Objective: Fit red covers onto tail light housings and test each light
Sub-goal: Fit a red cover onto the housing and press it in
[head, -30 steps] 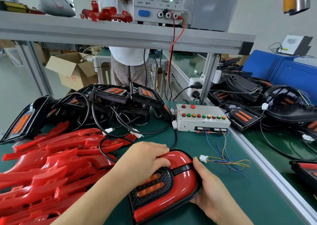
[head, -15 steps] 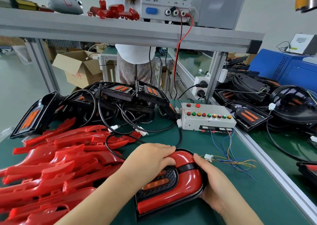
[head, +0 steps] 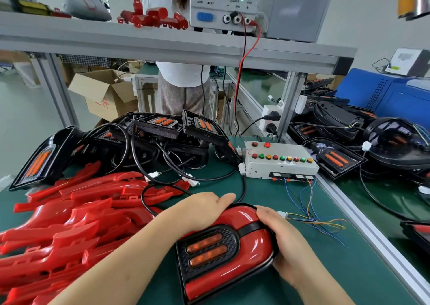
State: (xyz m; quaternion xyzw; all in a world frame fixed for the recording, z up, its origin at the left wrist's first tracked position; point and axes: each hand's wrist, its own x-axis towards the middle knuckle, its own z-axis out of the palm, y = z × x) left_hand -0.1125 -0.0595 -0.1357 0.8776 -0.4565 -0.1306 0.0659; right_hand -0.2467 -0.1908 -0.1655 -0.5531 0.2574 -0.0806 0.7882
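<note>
A tail light [head: 223,253] with a red cover on its black housing lies on the green mat in front of me, two orange lenses facing up. My left hand [head: 202,208] presses on its upper left part, fingers curled over the far edge. My right hand [head: 282,239] grips its right edge, thumb on top. A pile of loose red covers [head: 69,223] lies to the left. Bare black housings [head: 162,132] with cables are heaped behind. The white test box [head: 279,163] with coloured buttons stands beyond the light, its loose wires and white connector [head: 283,214] beside my right hand.
More black housings [head: 335,158] lie on the right-hand bench past an aluminium rail [head: 363,218]. A power supply [head: 223,4] sits on the overhead shelf, its red lead hanging down. Another person stands behind the bench near a cardboard box [head: 104,97].
Both hands stay on the tail light. The left hand has shifted up toward its far edge, uncovering the orange lenses. The view has tilted slightly.
</note>
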